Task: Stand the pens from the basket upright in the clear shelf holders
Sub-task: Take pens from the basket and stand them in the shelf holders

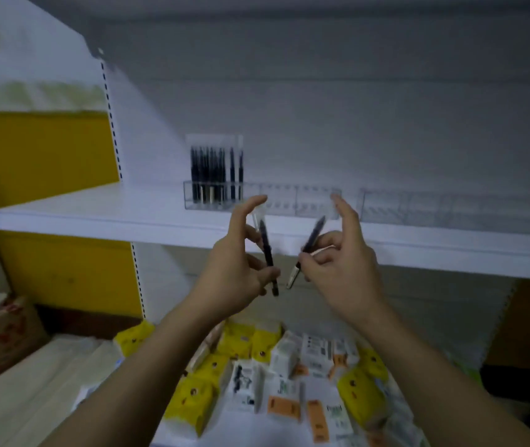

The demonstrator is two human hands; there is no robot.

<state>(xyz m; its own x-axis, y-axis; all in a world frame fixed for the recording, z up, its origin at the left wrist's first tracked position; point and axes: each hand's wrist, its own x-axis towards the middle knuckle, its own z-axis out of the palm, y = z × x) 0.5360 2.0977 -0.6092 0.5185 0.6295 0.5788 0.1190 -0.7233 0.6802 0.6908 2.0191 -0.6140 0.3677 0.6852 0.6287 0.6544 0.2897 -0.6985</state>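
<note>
My left hand [241, 259] pinches a dark pen [266, 250] that has a clear cap and leans slightly, tip down. My right hand [341, 256] pinches a second dark pen [312, 237], tilted, with its pale end low. Both hands hover just in front of the white shelf's edge [95, 217]. On the shelf stands a clear holder [302, 201]; its left section holds several black pens [215, 172] upright. A second clear holder [450, 208] sits to the right, with no pens visible in it. No basket is in view.
Below the shelf lies a heap of yellow and white packets [257, 375]. A yellow panel [41, 146] and a perforated upright [112, 124] stand at the left. A brown bag [5, 330] sits low on the left.
</note>
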